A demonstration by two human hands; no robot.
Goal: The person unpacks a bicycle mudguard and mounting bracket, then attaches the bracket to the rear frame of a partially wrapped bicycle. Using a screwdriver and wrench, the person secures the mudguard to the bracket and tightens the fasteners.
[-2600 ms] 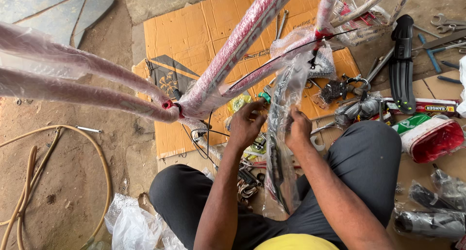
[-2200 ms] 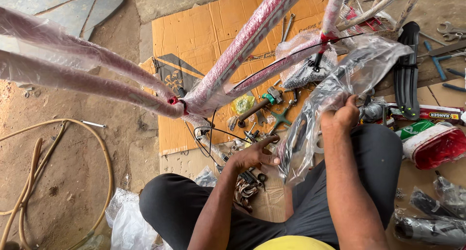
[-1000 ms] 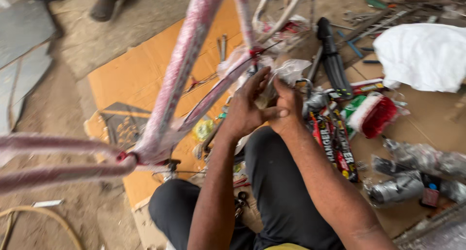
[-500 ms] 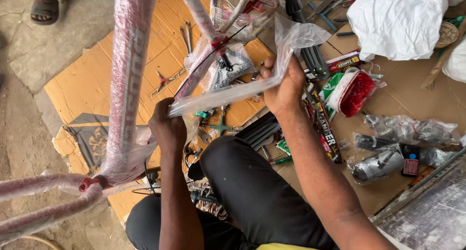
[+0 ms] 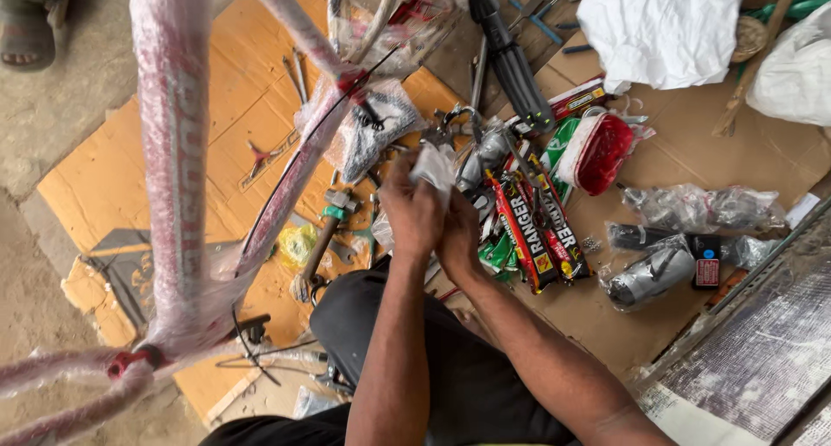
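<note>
At centre frame, above the knees, both hands, left hand [image 5: 414, 210] and right hand [image 5: 459, 238], close together on a crumpled clear plastic wrapper [image 5: 435, 164], bunching it clear of the plastic-wrapped red bicycle frame [image 5: 177, 151] at left.

One wrapped bicycle frame [image 5: 173, 151], two white bags [image 5: 662, 26], two hands [image 5: 415, 208], one hammer [image 5: 318, 247]

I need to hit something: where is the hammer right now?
In the head view the hammer lies on the cardboard, left of the left hand, between the wrapped bicycle frame and the person's knee.
</note>
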